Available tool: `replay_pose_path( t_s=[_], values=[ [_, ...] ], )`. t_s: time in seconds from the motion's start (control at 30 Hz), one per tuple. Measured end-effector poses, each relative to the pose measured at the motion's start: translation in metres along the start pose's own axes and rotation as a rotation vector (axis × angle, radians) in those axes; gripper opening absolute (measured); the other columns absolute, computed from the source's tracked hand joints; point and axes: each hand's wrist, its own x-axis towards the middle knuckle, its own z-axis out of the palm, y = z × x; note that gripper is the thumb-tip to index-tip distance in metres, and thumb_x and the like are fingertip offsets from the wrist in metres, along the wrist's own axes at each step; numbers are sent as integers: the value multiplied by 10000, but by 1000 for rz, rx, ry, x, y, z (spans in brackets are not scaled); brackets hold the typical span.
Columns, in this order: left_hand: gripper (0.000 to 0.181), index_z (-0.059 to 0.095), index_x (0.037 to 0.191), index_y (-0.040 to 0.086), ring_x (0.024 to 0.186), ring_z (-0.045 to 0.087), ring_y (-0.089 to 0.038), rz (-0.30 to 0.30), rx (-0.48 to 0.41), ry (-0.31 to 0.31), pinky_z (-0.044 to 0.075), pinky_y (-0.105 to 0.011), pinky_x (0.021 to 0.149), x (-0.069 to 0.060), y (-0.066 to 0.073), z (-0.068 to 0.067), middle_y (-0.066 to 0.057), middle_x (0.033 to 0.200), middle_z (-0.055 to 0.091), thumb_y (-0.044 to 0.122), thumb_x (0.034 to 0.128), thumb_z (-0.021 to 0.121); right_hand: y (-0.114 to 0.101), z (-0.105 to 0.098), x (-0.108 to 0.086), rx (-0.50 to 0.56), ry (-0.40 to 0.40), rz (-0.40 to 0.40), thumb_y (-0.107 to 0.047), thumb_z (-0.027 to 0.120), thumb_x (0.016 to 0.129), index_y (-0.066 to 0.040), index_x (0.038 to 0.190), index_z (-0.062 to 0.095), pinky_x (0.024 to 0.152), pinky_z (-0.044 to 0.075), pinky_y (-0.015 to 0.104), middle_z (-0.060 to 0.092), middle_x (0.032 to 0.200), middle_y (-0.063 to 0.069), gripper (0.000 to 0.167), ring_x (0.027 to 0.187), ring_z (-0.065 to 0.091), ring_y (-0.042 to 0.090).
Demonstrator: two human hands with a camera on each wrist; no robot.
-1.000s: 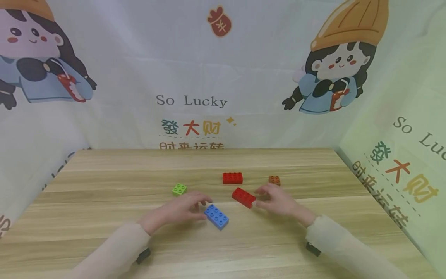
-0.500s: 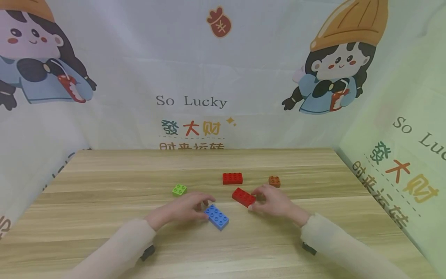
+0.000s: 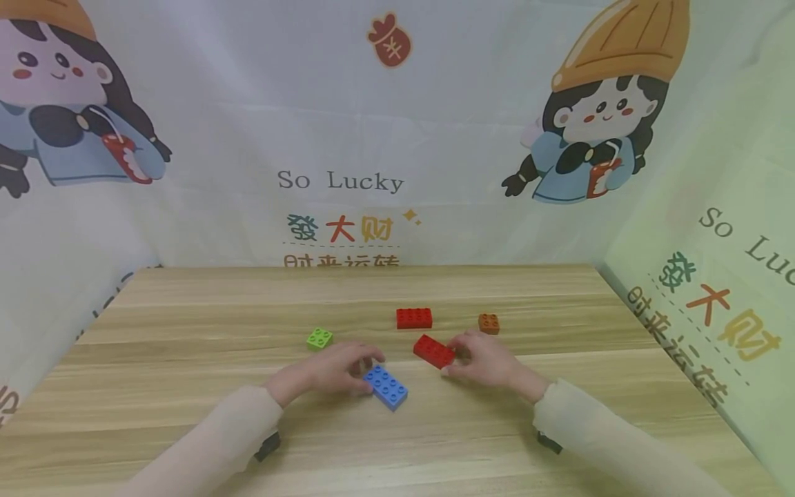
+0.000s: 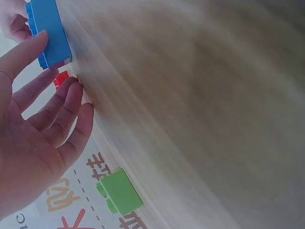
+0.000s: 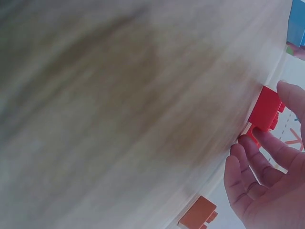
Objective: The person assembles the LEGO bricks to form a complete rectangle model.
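At the table's middle, the left hand (image 3: 338, 368) has its thumb and index finger at opposite sides of the blue brick's (image 3: 386, 388) left end. In the left wrist view the thumb overlaps the blue brick (image 4: 50, 33), and the other fingers are bent beside it. The right hand (image 3: 487, 359) pinches the right end of the nearer red brick (image 3: 433, 351) between thumb and index finger. The right wrist view shows that red brick (image 5: 264, 109) between those fingertips. Both bricks lie flat, studs up, angled and apart from each other.
A second red brick (image 3: 414, 318) lies behind the nearer one. A small green brick (image 3: 319, 338) is beyond the left hand, and a small orange brick (image 3: 488, 324) is just behind the right hand. Printed cloth (image 3: 472, 235) stands along the table's back and sides.
The left hand has shifted slightly right, its fingers closer about the blue brick. The right hand has moved a little left onto the nearer red brick's end. The bricks have not visibly moved.
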Motion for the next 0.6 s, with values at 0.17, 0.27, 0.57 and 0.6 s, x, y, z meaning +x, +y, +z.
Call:
replay_pose_path(
  t_s=[0.17,0.27,0.57,0.6],
  values=[
    [398,537,1120,65,898,521,-174,13,-5,-3,429,-305,759,0,-1,-1,-7,1000,544,160,759,676,0,0,0,5,3,3,-289,705,741,-51,1016,611,709,427,304,569,916,-6,376,820,491,129],
    [389,539,1109,60,892,523,-175,14,-9,-4,430,-302,757,0,-2,-1,-6,990,545,158,758,676,0,0,0,6,7,-4,-274,703,745,-43,1012,609,712,428,309,573,915,2,365,819,496,133],
    [365,547,1060,50,858,528,-174,2,-35,9,443,-302,735,-1,-3,-2,-1,944,549,158,742,690,2,-1,0,24,-4,-21,-235,690,758,-28,1015,603,715,430,321,576,901,14,341,818,506,141],
    [358,549,1052,53,852,527,-172,0,-34,11,443,-301,731,-1,-3,-2,3,935,548,159,741,690,3,-1,-1,26,-7,-26,-233,688,759,-27,1019,602,716,431,322,574,900,14,343,820,506,143]
  ],
)
